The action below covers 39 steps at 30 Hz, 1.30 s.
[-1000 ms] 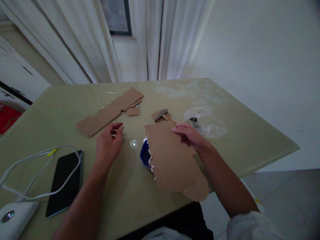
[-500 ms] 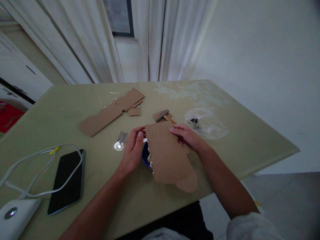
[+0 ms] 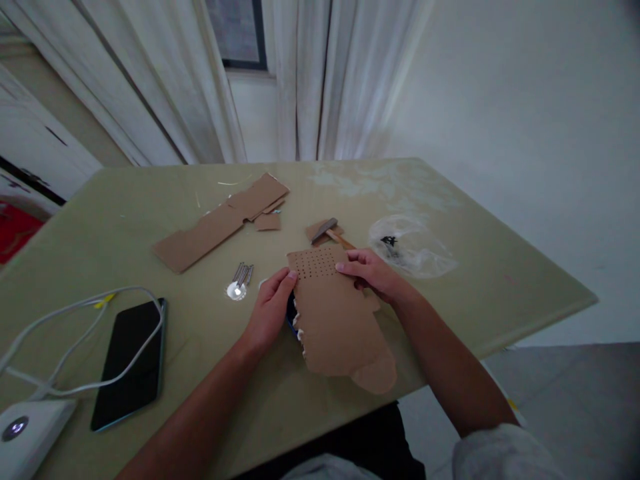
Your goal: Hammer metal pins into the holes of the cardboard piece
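A brown cardboard sheet (image 3: 336,313) lies at the middle of the frame, near the lower edge of the counter (image 3: 500,280), with its rounded tab hanging toward the person. The left hand (image 3: 270,312) rests on the sheet's left edge, thumb up near the top corner and fingers curled under or against the side; whether this grip pinches the sheet or only steadies it cannot be told. The right hand (image 3: 370,272) lies on the sheet's upper right, fingers flat and spread over it, pressing rather than grasping.

A grid of small holes (image 3: 316,262) covers the top part of the sheet, between the two hands. That part looks done, to judge by the neat rows. The lower two thirds of the sheet is plain, with no holes. Along its left edge a row of small white bits (image 3: 299,325) shows, and a blue thing (image 3: 290,313) peeks out underneath; what it is cannot be told.

Left of the hands, a bunch of nails (image 3: 243,273) lies by a small shiny disc (image 3: 234,291), untouched. Just above the sheet lies a small hammer (image 3: 330,231) on a cardboard scrap. A clear plastic bag (image 3: 413,247) sits to the right, cut cardboard strips (image 3: 220,223) at the upper left, and a phone (image 3: 129,363) with a white cable (image 3: 75,313) at the lower left.
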Motion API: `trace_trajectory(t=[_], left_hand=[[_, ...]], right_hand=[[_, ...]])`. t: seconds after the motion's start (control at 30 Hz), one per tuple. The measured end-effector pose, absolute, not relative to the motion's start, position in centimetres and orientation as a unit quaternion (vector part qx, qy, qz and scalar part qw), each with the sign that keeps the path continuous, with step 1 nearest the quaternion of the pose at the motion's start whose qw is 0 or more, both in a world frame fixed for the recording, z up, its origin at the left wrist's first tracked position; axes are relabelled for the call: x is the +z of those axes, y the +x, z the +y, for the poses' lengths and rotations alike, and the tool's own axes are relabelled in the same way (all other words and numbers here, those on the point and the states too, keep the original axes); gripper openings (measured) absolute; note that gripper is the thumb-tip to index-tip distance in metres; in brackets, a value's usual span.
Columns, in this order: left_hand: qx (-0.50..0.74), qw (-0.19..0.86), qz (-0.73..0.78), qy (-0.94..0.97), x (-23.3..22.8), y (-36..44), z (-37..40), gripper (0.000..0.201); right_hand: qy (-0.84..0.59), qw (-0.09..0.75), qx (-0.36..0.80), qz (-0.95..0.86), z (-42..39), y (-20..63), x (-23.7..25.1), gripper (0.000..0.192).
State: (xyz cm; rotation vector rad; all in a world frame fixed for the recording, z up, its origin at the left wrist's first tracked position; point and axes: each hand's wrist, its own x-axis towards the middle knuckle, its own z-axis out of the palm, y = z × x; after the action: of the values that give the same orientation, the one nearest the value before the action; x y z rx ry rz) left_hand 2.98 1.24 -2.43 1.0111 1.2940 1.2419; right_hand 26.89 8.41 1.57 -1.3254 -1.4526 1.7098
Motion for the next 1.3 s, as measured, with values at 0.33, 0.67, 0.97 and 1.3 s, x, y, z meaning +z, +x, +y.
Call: trace_trajectory(t=[0.33,0.67,0.97,1.3], left_hand=[[0.52,0.554,0.531,0.375,-2.1,3.4,1.1,0.046],[0.525,0.544,0.521,0.397,-2.6,3.5,1.1,0.052],[0.527,0.536,0.525,0.399,-2.4,3.6,1.0,0.052],[0.539,0.502,0.528,0.422,-2.5,3.0,1.3,0.058]], right_hand=[[-0.468,0.232,0.649,-0.554,8.7,27.0,0.9,0.052],[-0.486,0.277,0.667,-0.493,7.9,26.1,1.2,0.055],[-0.491,0.28,0.678,-0.471,7.8,25.6,1.7,0.051],[-0.493,0.296,0.668,-0.472,7.9,26.7,2.2,0.055]])
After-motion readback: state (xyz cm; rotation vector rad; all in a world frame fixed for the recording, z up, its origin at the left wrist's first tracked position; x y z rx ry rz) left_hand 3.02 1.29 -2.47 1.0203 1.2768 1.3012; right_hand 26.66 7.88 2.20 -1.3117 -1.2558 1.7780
